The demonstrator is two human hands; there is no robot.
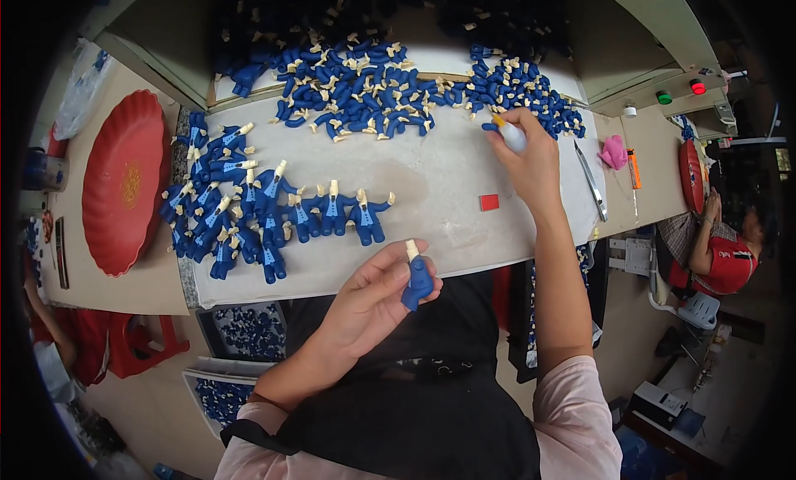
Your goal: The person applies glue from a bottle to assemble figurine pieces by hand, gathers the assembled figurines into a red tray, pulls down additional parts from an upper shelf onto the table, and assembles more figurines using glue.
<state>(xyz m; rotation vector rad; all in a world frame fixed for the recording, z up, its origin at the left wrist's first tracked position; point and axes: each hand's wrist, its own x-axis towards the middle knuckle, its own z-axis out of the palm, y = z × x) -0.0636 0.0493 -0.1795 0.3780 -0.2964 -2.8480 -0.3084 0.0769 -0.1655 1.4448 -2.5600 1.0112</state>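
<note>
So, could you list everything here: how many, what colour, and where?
Sheet: one, white, centre
Figures: over a dozen, blue and cream, sheet's left
Small pieces: too many to count, blue and cream, sheet's back
Held figure: one, blue and cream, front centre
Bottle: one, white with yellow tip, right of centre
Block: one, red, right of centre
Tweezers: one, silver, sheet's right edge
Lump: one, pink, right of tweezers
Scalloped trays: two, red, left and far right
Stool: one, red, lower left
Co-worker: one, red top, far right
Apron: one, black, lower centre
Left grip: one, bare, holding the held figure
Right grip: one, bare, holding the bottle
</note>
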